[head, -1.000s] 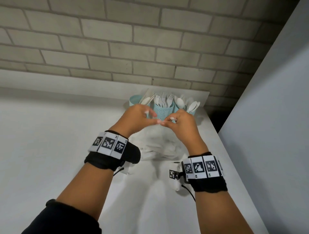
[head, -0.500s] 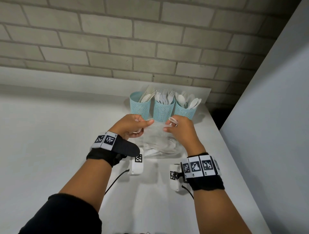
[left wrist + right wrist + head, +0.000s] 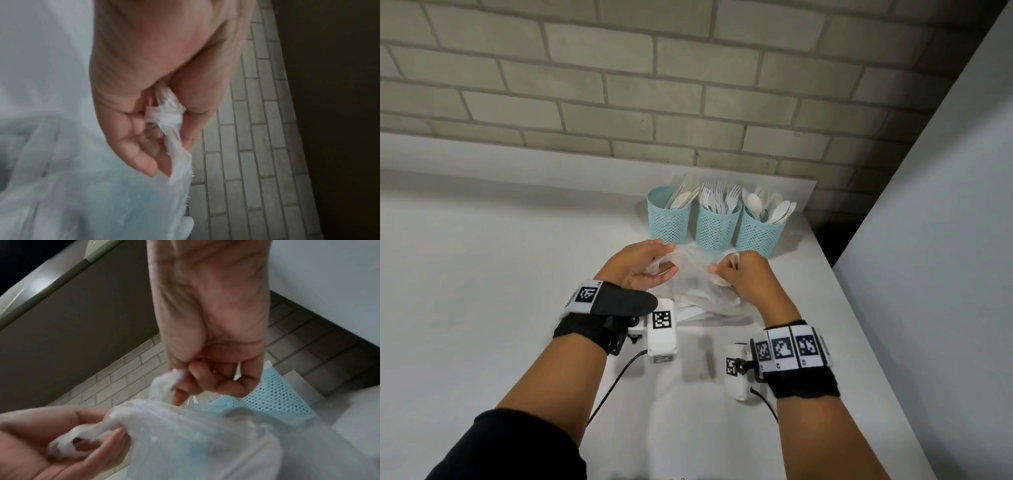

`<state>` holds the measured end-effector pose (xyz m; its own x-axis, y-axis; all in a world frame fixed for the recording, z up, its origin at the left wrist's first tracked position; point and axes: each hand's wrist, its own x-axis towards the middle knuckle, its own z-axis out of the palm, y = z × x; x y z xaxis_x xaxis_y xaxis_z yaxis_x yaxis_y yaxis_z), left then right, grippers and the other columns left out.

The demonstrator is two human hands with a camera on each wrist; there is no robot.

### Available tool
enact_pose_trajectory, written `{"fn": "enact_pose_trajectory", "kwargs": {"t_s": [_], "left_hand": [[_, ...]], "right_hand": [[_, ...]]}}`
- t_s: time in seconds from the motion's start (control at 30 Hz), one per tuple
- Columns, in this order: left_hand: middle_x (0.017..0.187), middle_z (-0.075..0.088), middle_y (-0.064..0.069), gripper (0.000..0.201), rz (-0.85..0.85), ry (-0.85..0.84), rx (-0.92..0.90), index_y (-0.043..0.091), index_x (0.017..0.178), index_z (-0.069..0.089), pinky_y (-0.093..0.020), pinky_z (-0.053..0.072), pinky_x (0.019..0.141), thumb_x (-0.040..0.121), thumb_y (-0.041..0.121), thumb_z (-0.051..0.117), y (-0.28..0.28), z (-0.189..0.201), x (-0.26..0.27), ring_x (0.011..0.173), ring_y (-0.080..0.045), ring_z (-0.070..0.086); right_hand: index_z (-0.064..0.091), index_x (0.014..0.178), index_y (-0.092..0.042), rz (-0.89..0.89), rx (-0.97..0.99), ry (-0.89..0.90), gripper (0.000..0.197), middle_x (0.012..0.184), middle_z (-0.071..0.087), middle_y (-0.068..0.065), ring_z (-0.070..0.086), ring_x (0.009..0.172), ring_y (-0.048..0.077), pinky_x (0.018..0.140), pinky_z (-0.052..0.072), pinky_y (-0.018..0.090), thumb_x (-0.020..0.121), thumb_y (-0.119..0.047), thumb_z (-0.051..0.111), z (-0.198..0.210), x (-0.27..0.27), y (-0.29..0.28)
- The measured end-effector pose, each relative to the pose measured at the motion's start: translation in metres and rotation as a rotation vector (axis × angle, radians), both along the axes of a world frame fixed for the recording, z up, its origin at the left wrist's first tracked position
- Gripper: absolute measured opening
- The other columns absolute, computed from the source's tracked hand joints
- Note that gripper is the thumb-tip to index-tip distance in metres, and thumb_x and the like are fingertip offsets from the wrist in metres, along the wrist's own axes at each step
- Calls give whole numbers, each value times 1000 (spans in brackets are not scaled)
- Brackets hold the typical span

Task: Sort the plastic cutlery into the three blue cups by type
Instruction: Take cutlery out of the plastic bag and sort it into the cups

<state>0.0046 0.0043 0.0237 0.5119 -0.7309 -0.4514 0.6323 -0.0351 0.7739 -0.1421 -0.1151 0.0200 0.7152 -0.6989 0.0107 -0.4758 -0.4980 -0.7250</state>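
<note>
Three blue mesh cups stand in a row near the wall: the left cup (image 3: 669,214) with knives, the middle cup (image 3: 717,222) with forks, the right cup (image 3: 760,231) with spoons. In front of them lies a clear plastic bag (image 3: 705,287) with white cutlery inside. My left hand (image 3: 647,269) grips one bunched edge of the bag (image 3: 166,113). My right hand (image 3: 736,274) pinches the opposite edge (image 3: 164,382). The bag is stretched between both hands, just above the table.
The white table (image 3: 482,274) ends at a brick wall (image 3: 619,85) behind the cups. A grey panel (image 3: 945,240) stands along the right edge. A dark gap (image 3: 828,233) lies in the far right corner.
Both hands have come down and toward me from cup height and moved apart, pulling the bag's edges away from each other. The cups are now fully in sight.
</note>
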Motion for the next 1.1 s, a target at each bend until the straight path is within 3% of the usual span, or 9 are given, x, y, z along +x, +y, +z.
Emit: {"fn": "enact_pose_trajectory", "kwargs": {"t_s": [0.1,0.17,0.3,0.53,0.63,0.73,0.83,1.0,1.1], "left_hand": [[92,60,-4,21,-23,-81,-25,16,88,48,-25,58,62,88,-2,57,-2,-1,-6,84,-15,60],[92,62,-4,26,-88,-158,-15,17,92,49,-25,54,66,87,-8,55,-6,-2,-11,82,-14,61],[87,59,-3,32,-74,-203,6,18,93,49,-19,48,57,86,-13,52,-9,-3,-15,73,-12,57],[61,68,7,20,18,-166,-40,20,95,50,-22,41,68,90,3,57,-5,-7,-7,72,-6,58],[65,62,8,14,66,-72,-74,21,99,50,-19,40,60,93,8,53,-5,-13,0,58,-4,52],[76,53,6,11,51,-214,54,19,105,53,-17,31,43,94,21,54,-5,-14,-5,51,-5,41],[91,54,6,24,-82,-540,166,21,101,56,-21,35,54,87,40,60,-8,-9,-17,70,-6,47],[71,57,6,8,-108,-970,311,13,79,64,-22,43,62,83,18,69,-13,-13,-20,72,-12,53],[69,58,3,20,-153,-989,440,12,69,61,-33,54,82,87,20,63,-11,-15,-14,80,-20,58]], "right_hand": [[60,63,-8,-23,23,-163,41,60,56,6,52,60,20,62,40,31,91,-38,57,9,1,4],[51,58,-14,24,-22,-139,40,62,59,5,53,59,17,61,40,31,87,-41,61,9,7,9],[64,77,-13,50,-77,-50,34,64,58,-3,52,61,12,58,37,25,85,-47,61,-4,19,16],[54,70,-11,24,-187,34,22,70,57,5,52,70,22,62,35,28,89,-24,56,-9,12,7],[44,70,-14,-40,-205,18,22,68,52,1,49,65,19,59,36,27,91,-18,51,-8,5,2],[48,72,-15,-164,157,-239,22,77,60,7,60,55,10,55,48,14,91,-7,51,-4,4,3],[53,80,-13,-316,645,-456,18,86,63,15,65,51,11,49,52,20,90,1,50,6,10,3],[52,92,-11,-426,1294,-739,26,77,52,7,50,63,14,88,43,28,95,6,32,8,8,-12],[54,93,-9,-389,1433,-806,12,54,49,1,40,39,5,61,39,15,94,-2,44,6,1,-20]]}}
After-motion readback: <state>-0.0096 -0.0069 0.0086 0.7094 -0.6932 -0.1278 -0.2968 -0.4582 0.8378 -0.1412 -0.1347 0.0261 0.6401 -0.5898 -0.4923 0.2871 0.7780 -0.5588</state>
